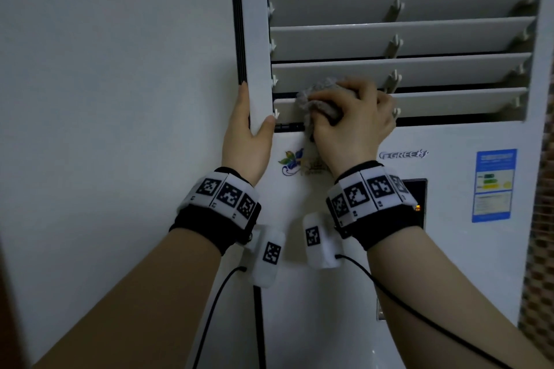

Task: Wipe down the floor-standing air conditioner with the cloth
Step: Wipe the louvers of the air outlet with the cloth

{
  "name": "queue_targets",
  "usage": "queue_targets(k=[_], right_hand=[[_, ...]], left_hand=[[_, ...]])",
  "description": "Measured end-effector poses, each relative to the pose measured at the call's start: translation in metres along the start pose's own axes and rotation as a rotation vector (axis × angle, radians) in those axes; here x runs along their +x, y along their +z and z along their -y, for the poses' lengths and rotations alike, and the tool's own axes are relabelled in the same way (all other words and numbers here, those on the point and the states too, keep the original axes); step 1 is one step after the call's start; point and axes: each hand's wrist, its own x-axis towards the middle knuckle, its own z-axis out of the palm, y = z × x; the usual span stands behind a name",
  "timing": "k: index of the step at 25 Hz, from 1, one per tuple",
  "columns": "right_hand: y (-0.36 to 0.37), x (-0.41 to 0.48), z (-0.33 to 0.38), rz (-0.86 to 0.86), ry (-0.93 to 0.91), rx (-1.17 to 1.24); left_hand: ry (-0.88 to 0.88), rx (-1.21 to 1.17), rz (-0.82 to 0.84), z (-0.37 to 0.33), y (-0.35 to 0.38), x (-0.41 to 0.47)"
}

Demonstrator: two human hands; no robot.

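The air conditioner [449, 249] runs past the top, bottom and right edges, so I cannot see its full height. The right hand [353, 123] covers most of the cloth [317, 105] it grips, and most of the left hand [245, 135] fingers are hidden round the air conditioner's side. The blue label [494, 186] print is too small to read.

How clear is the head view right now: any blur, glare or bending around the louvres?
Head view: dim, bluish, even light with no glare; the wide lens bows the edges of the air conditioner and its louvres; the right hand and cloth are fairly sharp; the print on the blue label is too soft to read; the far right edge is smeared.
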Motion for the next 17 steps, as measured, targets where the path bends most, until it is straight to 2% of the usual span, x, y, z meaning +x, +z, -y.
queue_targets(k=[5, 10, 14, 17], right_hand=[[0.005, -0.003, 0.008, 0.123, -0.134, -0.071], [0.001, 0.000, 0.000, 0.022, -0.034, -0.077], [0.006, -0.005, 0.006, 0.078, -0.143, -0.079], [-0.003, 0.002, -0.009, -0.021, -0.021, -0.031]], left_hand=[[0.012, 0.047, -0.041, -0.001, 0.006, 0.004], [-0.006, 0.033, -0.069, -0.004, 0.009, 0.006], [-0.006, 0.033, -0.108, -0.005, 0.015, 0.007], [-0.017, 0.065, -0.122, -0.002, 0.015, 0.008]])
